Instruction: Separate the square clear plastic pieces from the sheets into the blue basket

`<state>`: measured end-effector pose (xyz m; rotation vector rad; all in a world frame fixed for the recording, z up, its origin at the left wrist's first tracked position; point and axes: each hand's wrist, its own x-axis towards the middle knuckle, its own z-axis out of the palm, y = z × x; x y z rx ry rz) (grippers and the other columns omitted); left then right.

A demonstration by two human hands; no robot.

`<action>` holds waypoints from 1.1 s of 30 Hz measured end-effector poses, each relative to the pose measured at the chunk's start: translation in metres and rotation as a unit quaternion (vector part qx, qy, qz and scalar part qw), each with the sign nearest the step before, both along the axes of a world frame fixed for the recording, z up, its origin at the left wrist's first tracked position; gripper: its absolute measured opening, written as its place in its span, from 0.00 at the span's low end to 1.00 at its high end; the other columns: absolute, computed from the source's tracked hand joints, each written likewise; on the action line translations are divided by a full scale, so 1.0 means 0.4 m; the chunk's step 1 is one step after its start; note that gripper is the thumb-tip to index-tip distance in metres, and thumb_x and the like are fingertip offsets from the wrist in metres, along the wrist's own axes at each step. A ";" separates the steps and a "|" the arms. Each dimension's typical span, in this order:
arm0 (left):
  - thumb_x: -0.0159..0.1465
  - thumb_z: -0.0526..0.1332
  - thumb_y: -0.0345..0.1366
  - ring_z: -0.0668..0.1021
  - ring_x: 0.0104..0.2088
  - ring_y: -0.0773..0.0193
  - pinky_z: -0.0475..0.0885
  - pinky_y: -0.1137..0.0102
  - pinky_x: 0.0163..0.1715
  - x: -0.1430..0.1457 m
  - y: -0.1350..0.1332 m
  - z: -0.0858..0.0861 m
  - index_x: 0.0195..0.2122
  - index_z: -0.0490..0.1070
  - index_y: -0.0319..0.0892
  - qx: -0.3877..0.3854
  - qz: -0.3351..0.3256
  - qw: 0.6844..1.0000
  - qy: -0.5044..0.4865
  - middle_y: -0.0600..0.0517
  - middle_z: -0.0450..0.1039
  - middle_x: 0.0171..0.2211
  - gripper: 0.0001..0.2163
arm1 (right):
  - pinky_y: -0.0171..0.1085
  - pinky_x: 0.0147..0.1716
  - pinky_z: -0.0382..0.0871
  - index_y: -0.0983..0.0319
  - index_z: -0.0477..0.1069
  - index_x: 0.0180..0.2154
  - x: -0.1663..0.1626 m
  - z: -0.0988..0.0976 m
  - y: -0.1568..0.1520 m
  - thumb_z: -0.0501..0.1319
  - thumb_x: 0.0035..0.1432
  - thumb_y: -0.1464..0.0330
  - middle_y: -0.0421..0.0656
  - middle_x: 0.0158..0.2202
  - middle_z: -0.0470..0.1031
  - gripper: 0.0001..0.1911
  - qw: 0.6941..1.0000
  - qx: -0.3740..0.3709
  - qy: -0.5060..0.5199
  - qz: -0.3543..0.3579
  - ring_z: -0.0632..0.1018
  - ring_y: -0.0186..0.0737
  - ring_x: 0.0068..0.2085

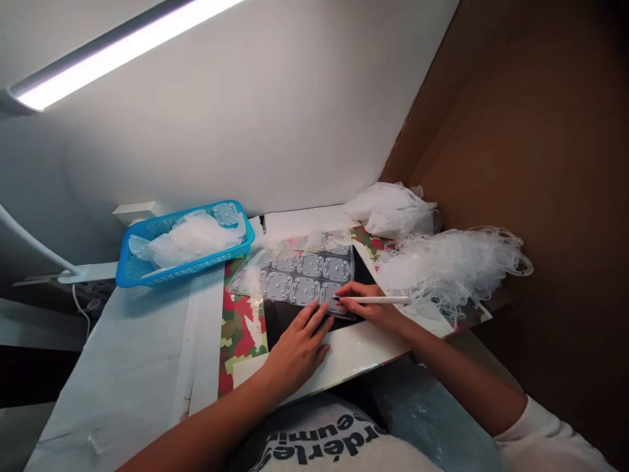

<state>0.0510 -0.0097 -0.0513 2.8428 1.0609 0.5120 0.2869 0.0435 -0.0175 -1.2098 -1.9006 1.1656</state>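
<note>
A clear plastic sheet of moulded square parts (299, 270) lies on a camouflage-patterned board (240, 328). My left hand (297, 347) rests flat beside the sheet's near edge, fingers stretched out and touching it. My right hand (366, 303) pinches a thin white pen-like tool (376, 299), whose dark tip points left onto the sheet's near right corner.
A blue basket (132, 272) holding clear plastic pieces stands at the back left. Heaps of stringy clear plastic trimmings (452, 262) and a crumpled clear bag (388, 208) lie at the right. A brown cardboard wall (531, 164) closes the right side. A lamp bar (113, 52) glows above.
</note>
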 end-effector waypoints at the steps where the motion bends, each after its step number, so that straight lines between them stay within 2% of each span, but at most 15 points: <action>1: 0.68 0.54 0.36 0.57 0.68 0.53 0.60 0.56 0.64 0.004 -0.004 0.001 0.62 0.62 0.39 0.001 -0.006 1.000 -0.006 0.43 0.56 0.67 0.21 | 0.34 0.32 0.69 0.60 0.75 0.43 0.002 -0.004 -0.001 0.60 0.62 0.57 0.42 0.35 0.80 0.14 1.000 0.008 -0.007 -0.009 0.78 0.39 0.34; 3: 0.68 0.53 0.34 0.58 0.68 0.54 0.60 0.56 0.64 0.013 -0.005 0.005 0.60 0.62 0.37 -0.004 -0.012 1.000 -0.016 0.41 0.56 0.67 0.20 | 0.35 0.32 0.70 0.60 0.76 0.40 0.009 -0.008 -0.002 0.61 0.61 0.56 0.42 0.34 0.80 0.14 0.999 0.023 -0.010 -0.040 0.79 0.40 0.34; 6: 0.67 0.55 0.36 0.55 0.68 0.52 0.57 0.53 0.65 0.023 0.008 0.012 0.62 0.59 0.38 -0.015 -0.002 1.000 -0.008 0.41 0.50 0.69 0.23 | 0.36 0.31 0.70 0.61 0.76 0.37 0.018 -0.011 -0.001 0.63 0.59 0.55 0.42 0.32 0.79 0.15 0.995 0.040 0.002 -0.092 0.78 0.41 0.33; 8: 0.67 0.54 0.37 0.56 0.68 0.51 0.55 0.53 0.65 0.024 0.016 0.012 0.64 0.58 0.39 -0.013 -0.012 1.000 0.006 0.42 0.53 0.68 0.24 | 0.36 0.31 0.70 0.61 0.75 0.35 0.021 -0.010 0.000 0.63 0.59 0.56 0.42 0.32 0.79 0.14 0.993 0.047 -0.002 -0.105 0.78 0.41 0.33; 13: 0.69 0.51 0.36 0.57 0.67 0.49 0.55 0.52 0.65 0.020 -0.001 -0.004 0.64 0.58 0.37 0.012 -0.028 0.999 0.029 0.42 0.57 0.66 0.22 | 0.39 0.41 0.71 0.61 0.73 0.30 0.011 0.000 -0.007 0.63 0.60 0.62 0.46 0.41 0.79 0.09 0.997 0.067 -0.015 -0.030 0.79 0.42 0.41; 19: 0.69 0.52 0.36 0.60 0.66 0.50 0.60 0.53 0.63 0.022 -0.017 0.004 0.62 0.62 0.39 0.000 -0.026 1.000 0.014 0.42 0.61 0.64 0.21 | 0.41 0.43 0.72 0.61 0.73 0.29 0.006 -0.004 -0.014 0.63 0.61 0.64 0.47 0.43 0.77 0.09 0.993 0.106 -0.032 0.046 0.78 0.42 0.42; 29: 0.68 0.53 0.33 0.62 0.65 0.49 0.62 0.52 0.62 0.021 -0.017 0.006 0.60 0.65 0.40 0.000 -0.028 1.000 -0.003 0.41 0.63 0.63 0.20 | 0.40 0.43 0.72 0.61 0.70 0.29 -0.003 -0.005 -0.010 0.61 0.61 0.67 0.47 0.43 0.76 0.08 0.986 0.138 -0.068 0.069 0.78 0.42 0.44; 33: 0.67 0.54 0.33 0.61 0.66 0.49 0.61 0.52 0.63 0.019 -0.019 0.008 0.61 0.65 0.41 -0.013 -0.031 0.999 -0.010 0.42 0.62 0.64 0.20 | 0.41 0.45 0.73 0.60 0.68 0.29 0.009 -0.012 -0.016 0.59 0.62 0.70 0.47 0.46 0.76 0.08 0.982 0.143 -0.090 0.090 0.77 0.42 0.47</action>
